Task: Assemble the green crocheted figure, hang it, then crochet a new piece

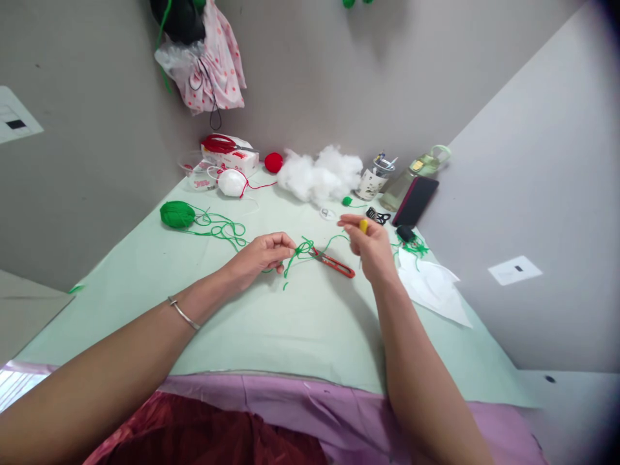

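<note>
My left hand (261, 257) rests on the pale green table (290, 323), fingers curled and pinched on a strand of green yarn (303, 248) that ends in a small crocheted knot. My right hand (371, 245) is raised a little, fingers closed round a yellow-handled crochet hook (363, 225); the green strand runs up toward it. Red thread snips (334, 263) lie on the table between my two hands. A green yarn ball (177, 214) sits at the left, with loose loops (220, 229) trailing toward my left hand.
At the back are white stuffing (320, 173), a red ball (274, 162), a white ball (231, 183), a box with red scissors (227, 152), a cup of tools (372, 181), a bottle (416, 171) and a dark phone (415, 201). White paper (433, 290) lies at the right.
</note>
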### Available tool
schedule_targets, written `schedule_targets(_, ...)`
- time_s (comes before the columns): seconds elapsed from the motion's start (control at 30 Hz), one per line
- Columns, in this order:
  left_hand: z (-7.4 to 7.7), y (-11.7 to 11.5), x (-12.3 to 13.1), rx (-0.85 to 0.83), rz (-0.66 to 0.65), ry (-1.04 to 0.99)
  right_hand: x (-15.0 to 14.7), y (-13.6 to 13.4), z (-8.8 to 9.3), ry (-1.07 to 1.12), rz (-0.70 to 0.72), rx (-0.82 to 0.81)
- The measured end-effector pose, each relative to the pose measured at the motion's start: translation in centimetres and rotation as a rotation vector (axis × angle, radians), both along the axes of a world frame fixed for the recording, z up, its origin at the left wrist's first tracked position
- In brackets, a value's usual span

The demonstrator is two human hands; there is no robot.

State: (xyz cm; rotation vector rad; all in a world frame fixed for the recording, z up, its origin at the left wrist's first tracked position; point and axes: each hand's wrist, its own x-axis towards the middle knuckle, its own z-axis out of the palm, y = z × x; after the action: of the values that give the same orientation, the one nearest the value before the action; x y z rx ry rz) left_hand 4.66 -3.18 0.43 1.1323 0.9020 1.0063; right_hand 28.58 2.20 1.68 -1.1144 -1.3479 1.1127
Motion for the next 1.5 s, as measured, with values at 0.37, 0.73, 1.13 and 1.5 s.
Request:
schedule_targets(0.37, -0.3, 0.3, -0.1, -0.006, 0.067, -0.001, -3.4, -2.7, -0.1, -0.122, 0.394, -0.119)
schedule_targets(0.73, -0.6, 0.1, 0.1, -0.003, 0.046, -0.003, -4.9, -3.7, -0.4, -0.273, 0.341, -0.020)
schedule_targets(1.13, -0.5, 0.0, 0.4, -0.014, 0.047, -0.064, -4.7, -3.4, -0.4, -0.224, 0.348, -0.033)
schedule_targets(1.5, 0.0, 0.1, -0.3, -0.114, -0.064, -0.193, -4.4, -2.8, -1.0, -0.206, 0.255, -0.001)
